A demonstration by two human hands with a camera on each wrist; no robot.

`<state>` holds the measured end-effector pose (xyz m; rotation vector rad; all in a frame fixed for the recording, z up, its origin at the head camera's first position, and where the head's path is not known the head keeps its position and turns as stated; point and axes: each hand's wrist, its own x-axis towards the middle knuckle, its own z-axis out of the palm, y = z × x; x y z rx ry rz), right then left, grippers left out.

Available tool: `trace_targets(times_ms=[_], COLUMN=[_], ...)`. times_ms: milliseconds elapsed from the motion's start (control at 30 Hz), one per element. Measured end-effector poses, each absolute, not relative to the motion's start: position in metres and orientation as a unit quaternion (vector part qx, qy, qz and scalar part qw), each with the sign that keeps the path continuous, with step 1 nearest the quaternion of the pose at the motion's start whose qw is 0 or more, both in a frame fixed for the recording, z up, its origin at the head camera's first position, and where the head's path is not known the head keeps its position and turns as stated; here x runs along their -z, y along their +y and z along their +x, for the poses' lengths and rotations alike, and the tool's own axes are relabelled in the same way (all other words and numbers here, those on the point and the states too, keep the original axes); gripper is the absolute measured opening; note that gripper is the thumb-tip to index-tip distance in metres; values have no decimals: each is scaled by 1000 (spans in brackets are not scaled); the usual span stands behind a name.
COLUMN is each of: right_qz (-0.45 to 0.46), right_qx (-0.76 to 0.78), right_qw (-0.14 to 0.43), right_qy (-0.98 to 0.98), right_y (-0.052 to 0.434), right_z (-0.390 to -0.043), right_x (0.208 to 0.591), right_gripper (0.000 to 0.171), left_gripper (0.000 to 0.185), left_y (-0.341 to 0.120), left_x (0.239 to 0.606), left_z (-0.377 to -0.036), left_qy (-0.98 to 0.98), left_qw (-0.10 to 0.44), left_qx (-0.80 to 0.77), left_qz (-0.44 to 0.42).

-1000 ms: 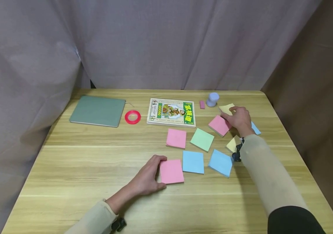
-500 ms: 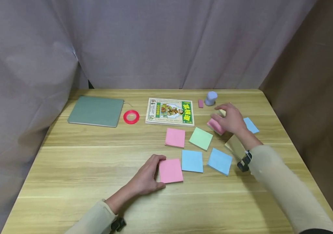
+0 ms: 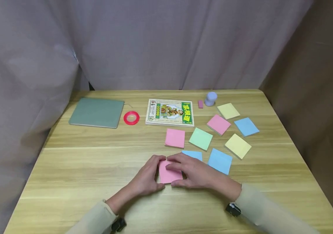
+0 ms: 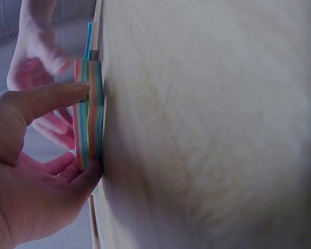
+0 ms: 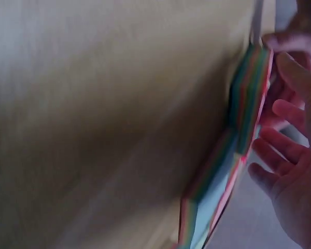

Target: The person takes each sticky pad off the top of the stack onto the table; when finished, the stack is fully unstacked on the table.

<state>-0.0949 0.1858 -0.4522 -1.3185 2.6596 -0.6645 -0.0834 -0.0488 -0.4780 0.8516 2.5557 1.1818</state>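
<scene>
A sticky-note stack (image 3: 167, 175) with a pink top lies at the near middle of the table. Several coloured layers show along its side (image 4: 96, 129) in the left wrist view. My left hand (image 3: 144, 180) grips it from the left, thumb on the near edge and fingers at the far edge. Over its right part reaches my right hand (image 3: 199, 172), fingers spread and loosely bent. In the right wrist view, the right-hand fingers (image 5: 280, 150) appear apart from the stack. A blue sticky-note pad (image 3: 192, 154) just behind is partly hidden by the right hand.
Several more pads lie to the right, among them a green pad (image 3: 200, 139), a yellow pad (image 3: 238, 146) and a blue pad (image 3: 220, 161). Along the back are a green notebook (image 3: 96, 112), red tape roll (image 3: 131, 118), illustrated book (image 3: 170, 112), pink block (image 3: 200, 104) and lavender object (image 3: 211, 98).
My right hand has come from the yellow pad at the back right, past a pink pad, to the near pink-topped stack. My left hand has stayed put.
</scene>
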Motion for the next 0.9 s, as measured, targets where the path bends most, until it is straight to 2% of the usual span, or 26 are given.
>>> trace_targets(times_ms=[133, 633, 900], right_qz=[-448, -390, -313], right_qx=[190, 163, 176], right_qw=[43, 46, 49], right_qy=[873, 905, 932], right_y=[176, 156, 188], right_z=[-89, -88, -84], right_x=[457, 451, 421], right_gripper=[57, 63, 62], left_gripper=[89, 90, 89], left_y=[-50, -53, -51], left_x=[478, 480, 477], left_z=[-82, -85, -84], left_qy=[866, 866, 861], left_qw=[93, 94, 90], left_qx=[-399, -398, -409], left_qz=[285, 287, 289])
